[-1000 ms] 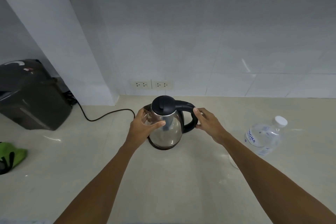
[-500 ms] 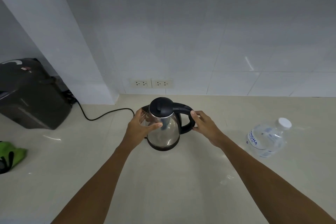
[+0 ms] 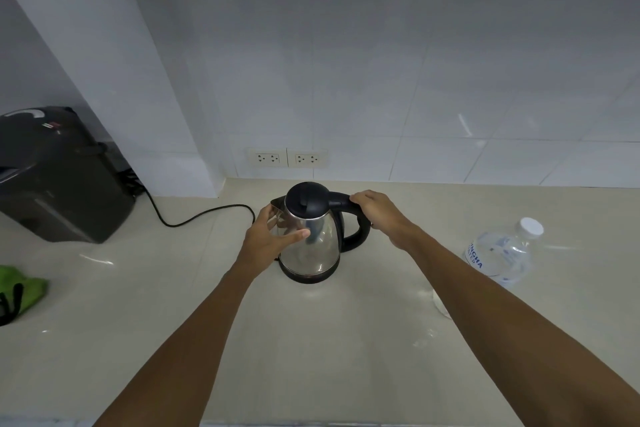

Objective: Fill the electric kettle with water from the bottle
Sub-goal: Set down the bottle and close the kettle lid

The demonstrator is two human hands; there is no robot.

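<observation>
A steel electric kettle (image 3: 313, 250) with a black lid and black handle stands upright on the counter, lid closed. My left hand (image 3: 268, 239) cups its steel body on the spout side, thumb across the front. My right hand (image 3: 375, 213) rests on top of the black handle where it meets the lid, fingers curled over it. A clear water bottle (image 3: 504, 253) with a white cap stands to the right of the kettle, capped, partly hidden behind my right forearm.
A black appliance (image 3: 59, 177) sits at the back left with a black cord (image 3: 204, 215) trailing toward the kettle. Wall sockets (image 3: 287, 158) are behind the kettle. A green cloth item (image 3: 20, 291) lies at the left edge. The beige counter (image 3: 311, 340) extends toward me.
My right hand has slid from the outer side of the handle up onto its top near the lid. The left hand keeps its hold on the kettle body.
</observation>
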